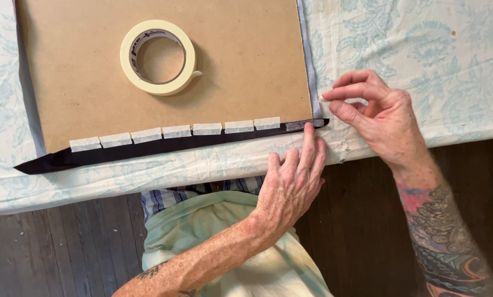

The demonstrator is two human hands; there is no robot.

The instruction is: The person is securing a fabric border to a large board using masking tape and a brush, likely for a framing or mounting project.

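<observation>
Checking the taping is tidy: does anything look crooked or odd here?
Mostly tidy. The tape pieces sit evenly along the black strip, but its right end, under the left hand, has none yet. The right hand hovers nearby.

I saw a home: a pale blue floral cloth (433,49) covered the table, above a dark wooden plank floor (367,220).

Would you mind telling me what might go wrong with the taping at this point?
The dark fabric strip is pinned at its unfastened right end only by the left hand; lifting may let it slip. The right hand pinches something barely visible, possibly tape that could fold onto itself.
</observation>
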